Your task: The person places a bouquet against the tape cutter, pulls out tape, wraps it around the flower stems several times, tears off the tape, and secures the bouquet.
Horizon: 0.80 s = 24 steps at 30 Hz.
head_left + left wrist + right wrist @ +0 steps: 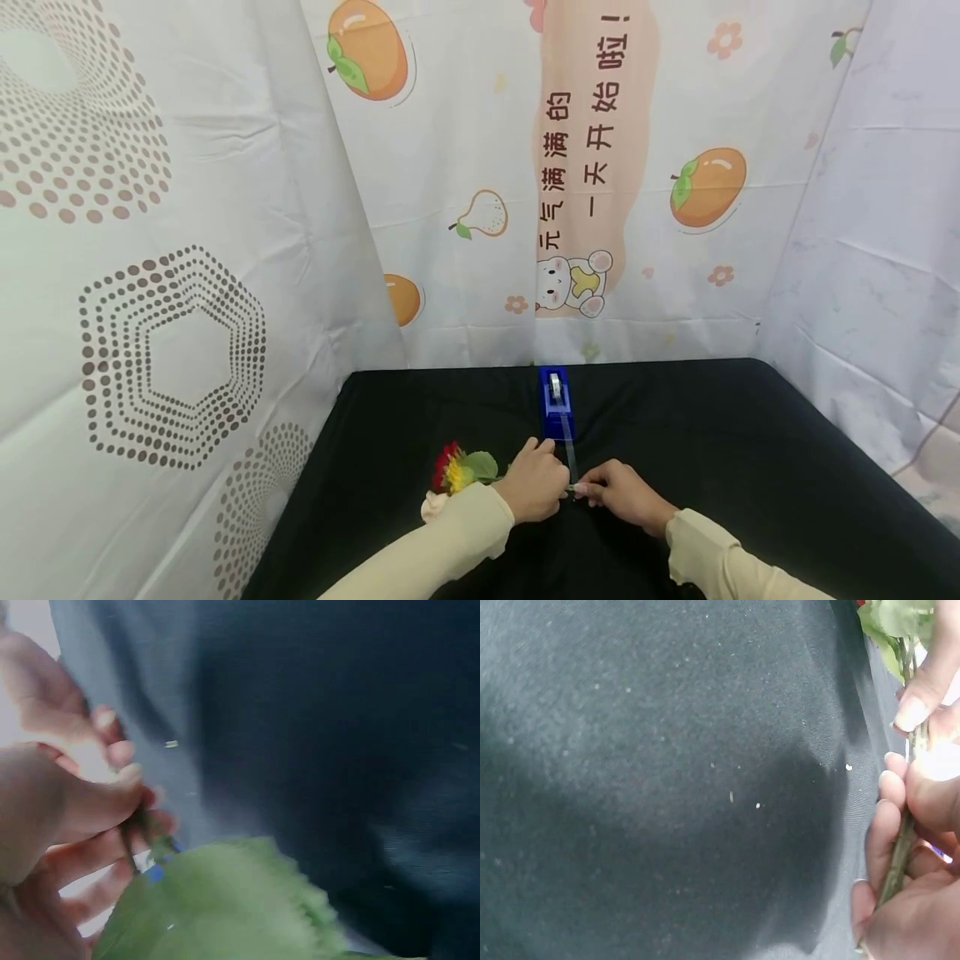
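My left hand (534, 482) grips a small bunch of flowers by its stems (897, 859). A red flower (444, 465), a yellow flower (458, 475) and a pale flower (432, 506) show left of that hand. Green leaves (225, 900) hang close to the left wrist camera. Close by on the right, my right hand (626, 497) curls its fingers round the lower stems. From the blue tape dispenser (556, 404) a clear tape strip (571, 458) runs down to the stems between both hands. Fingers hide where the tape meets them.
Black cloth (712, 442) covers the table. The dispenser stands towards its back edge, beyond the hands. A white printed curtain (465, 275) hangs behind, with more white cloth at both sides. Tiny pale specks lie on the black cloth.
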Motion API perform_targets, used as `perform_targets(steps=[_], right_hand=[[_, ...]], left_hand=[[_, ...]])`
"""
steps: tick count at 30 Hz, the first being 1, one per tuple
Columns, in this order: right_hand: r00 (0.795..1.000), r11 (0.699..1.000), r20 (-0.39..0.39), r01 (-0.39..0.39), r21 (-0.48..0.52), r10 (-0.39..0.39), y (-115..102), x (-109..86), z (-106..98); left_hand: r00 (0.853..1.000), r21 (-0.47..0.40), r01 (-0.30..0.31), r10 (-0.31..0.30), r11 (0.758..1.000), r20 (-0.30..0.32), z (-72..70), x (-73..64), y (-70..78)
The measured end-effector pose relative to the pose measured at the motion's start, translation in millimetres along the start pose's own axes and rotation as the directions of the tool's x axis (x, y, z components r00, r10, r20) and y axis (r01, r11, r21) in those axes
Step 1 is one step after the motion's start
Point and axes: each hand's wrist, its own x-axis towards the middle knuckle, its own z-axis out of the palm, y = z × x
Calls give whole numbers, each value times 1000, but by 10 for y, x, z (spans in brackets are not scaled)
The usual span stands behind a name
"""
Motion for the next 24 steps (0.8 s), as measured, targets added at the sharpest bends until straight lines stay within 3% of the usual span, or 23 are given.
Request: perform_targets(steps=[2, 4, 6, 10, 11, 12, 14, 16, 19, 24], right_hand=[[1000, 1000, -15, 25, -14, -25, 12, -12, 2], [998, 999, -38, 45, -29, -46, 25, -19, 1], [996, 997, -59, 57, -48, -60, 37, -26, 1], [993, 993, -78, 83, -78, -89, 48, -33, 5], [993, 993, -78, 88, -81, -94, 49, -32, 8], [992, 992, -78, 92, -84, -98, 48, -33, 10], [991, 992, -84, 94, -85, -101, 42, -34, 12], [990, 992, -94, 92, -89, -100, 35, -31, 11], [989, 991, -110, 93, -100, -104, 21, -22, -1], [988, 993, -121, 81, -87, -92, 13, -27, 4]], left_hand=[[995, -130, 51, -38, 990, 96, -42, 26, -24], [979, -272, 120, -69, 955, 190, -62, 57, -74], [954, -425, 214, -96, 879, 283, -76, 74, -132], [898, -616, 383, -122, 688, 422, -79, 68, -217], [891, -639, 406, -128, 653, 435, -84, 61, -227], [890, -653, 415, -133, 633, 437, -80, 55, -231], [896, -663, 413, -148, 624, 419, -79, 49, -230], [907, -662, 399, -166, 635, 388, -85, 50, -227], [917, -633, 383, -195, 673, 348, -93, 58, -214], [933, -540, 346, -224, 767, 281, -71, 55, -170]])
